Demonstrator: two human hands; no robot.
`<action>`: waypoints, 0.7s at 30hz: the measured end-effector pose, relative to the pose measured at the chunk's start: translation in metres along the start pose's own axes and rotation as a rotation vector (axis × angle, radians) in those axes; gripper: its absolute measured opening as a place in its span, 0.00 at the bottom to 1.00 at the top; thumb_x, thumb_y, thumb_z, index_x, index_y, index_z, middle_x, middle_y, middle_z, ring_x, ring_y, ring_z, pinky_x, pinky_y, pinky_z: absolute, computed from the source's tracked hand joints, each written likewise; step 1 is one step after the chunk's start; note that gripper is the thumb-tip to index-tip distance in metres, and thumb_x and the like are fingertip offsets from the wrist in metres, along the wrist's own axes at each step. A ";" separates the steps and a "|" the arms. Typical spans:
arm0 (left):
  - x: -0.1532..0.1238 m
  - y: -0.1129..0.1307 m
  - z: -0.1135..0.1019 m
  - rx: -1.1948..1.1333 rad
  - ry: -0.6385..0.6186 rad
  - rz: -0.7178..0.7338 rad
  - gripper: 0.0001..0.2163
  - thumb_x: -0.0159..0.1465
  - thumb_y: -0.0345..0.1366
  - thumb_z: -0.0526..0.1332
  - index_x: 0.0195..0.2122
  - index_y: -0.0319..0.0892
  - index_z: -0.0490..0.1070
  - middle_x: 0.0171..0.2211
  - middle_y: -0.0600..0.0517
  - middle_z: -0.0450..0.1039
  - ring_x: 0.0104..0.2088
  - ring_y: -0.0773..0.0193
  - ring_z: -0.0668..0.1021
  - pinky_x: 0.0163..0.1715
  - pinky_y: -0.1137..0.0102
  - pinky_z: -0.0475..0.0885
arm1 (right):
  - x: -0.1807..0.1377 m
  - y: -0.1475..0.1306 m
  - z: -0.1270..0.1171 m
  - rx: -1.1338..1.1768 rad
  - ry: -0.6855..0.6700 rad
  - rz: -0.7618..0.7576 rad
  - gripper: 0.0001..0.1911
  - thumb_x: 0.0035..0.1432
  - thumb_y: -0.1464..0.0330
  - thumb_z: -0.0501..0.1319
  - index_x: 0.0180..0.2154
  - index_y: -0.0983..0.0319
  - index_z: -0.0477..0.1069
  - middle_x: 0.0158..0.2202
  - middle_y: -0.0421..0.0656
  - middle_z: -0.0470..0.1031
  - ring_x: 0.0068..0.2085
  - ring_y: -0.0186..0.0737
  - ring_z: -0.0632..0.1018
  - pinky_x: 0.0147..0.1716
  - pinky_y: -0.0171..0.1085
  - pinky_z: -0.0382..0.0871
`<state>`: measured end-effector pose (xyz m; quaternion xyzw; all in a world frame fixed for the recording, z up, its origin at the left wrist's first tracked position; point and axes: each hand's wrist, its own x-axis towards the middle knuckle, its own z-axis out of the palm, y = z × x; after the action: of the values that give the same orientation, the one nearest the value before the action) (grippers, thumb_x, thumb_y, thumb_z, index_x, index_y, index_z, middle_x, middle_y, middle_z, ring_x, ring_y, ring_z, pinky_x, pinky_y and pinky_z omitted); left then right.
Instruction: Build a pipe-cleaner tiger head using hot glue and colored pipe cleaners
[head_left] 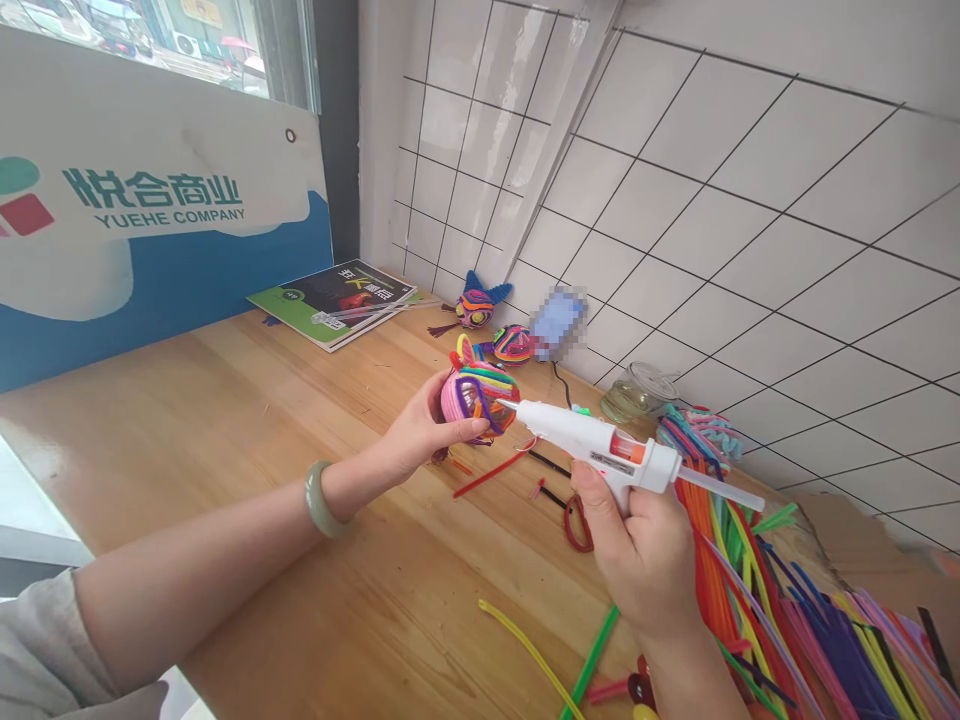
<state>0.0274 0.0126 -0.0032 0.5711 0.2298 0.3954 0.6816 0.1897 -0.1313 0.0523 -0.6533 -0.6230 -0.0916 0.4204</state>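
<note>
My left hand [424,430] is closed round a small multicoloured pipe-cleaner ball [476,395] with pink, purple, red and yellow strands, held above the wooden table [225,420]. My right hand [637,550] grips the handle of a white hot glue gun [600,450]. A clear glue stick pokes out of the gun's back. The gun's nozzle touches the right side of the ball. A pale green bangle [321,497] circles my left wrist.
A heap of coloured pipe cleaners [787,600] lies at the right. Loose pipe cleaners [525,640] lie near the front edge. Two finished pipe-cleaner figures [480,305] and a blurred box [559,322] stand by the tiled wall. Booklets [337,300] lie at the back, a glass jar [634,395] near the wall.
</note>
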 end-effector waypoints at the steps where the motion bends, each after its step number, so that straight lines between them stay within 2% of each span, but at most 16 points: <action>1: 0.000 0.000 0.000 -0.003 0.001 -0.002 0.31 0.52 0.43 0.70 0.55 0.42 0.63 0.43 0.44 0.76 0.31 0.60 0.80 0.11 0.80 0.60 | 0.000 0.000 0.000 -0.004 0.007 -0.002 0.14 0.62 0.60 0.57 0.41 0.62 0.72 0.39 0.49 0.78 0.41 0.48 0.79 0.40 0.43 0.74; 8: 0.000 0.001 0.001 -0.017 -0.019 0.012 0.31 0.52 0.43 0.70 0.54 0.42 0.63 0.44 0.44 0.76 0.33 0.57 0.80 0.13 0.80 0.63 | 0.000 -0.001 0.002 -0.010 -0.035 -0.012 0.16 0.63 0.60 0.55 0.46 0.63 0.71 0.42 0.50 0.78 0.44 0.49 0.79 0.42 0.44 0.74; 14: -0.001 0.001 0.002 0.005 -0.019 0.004 0.29 0.52 0.43 0.70 0.54 0.43 0.63 0.44 0.43 0.75 0.35 0.55 0.81 0.12 0.80 0.60 | 0.000 -0.002 0.003 -0.026 -0.025 -0.029 0.16 0.63 0.59 0.55 0.44 0.62 0.71 0.40 0.49 0.79 0.42 0.48 0.79 0.41 0.43 0.74; 17: -0.001 0.001 0.002 -0.004 -0.024 0.010 0.29 0.52 0.44 0.69 0.53 0.43 0.64 0.43 0.44 0.75 0.34 0.57 0.80 0.12 0.80 0.60 | 0.000 -0.001 0.002 -0.017 -0.021 -0.015 0.16 0.63 0.58 0.55 0.44 0.63 0.72 0.40 0.50 0.78 0.43 0.48 0.79 0.41 0.43 0.74; 21: -0.001 0.002 0.001 0.000 -0.026 0.011 0.28 0.53 0.44 0.69 0.53 0.43 0.64 0.43 0.45 0.75 0.32 0.60 0.79 0.12 0.80 0.59 | 0.000 0.001 -0.001 -0.021 -0.001 0.017 0.14 0.62 0.59 0.57 0.39 0.62 0.72 0.34 0.46 0.78 0.34 0.44 0.79 0.32 0.39 0.74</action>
<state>0.0274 0.0115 -0.0016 0.5774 0.2179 0.3917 0.6825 0.1909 -0.1321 0.0521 -0.6628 -0.6167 -0.0942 0.4141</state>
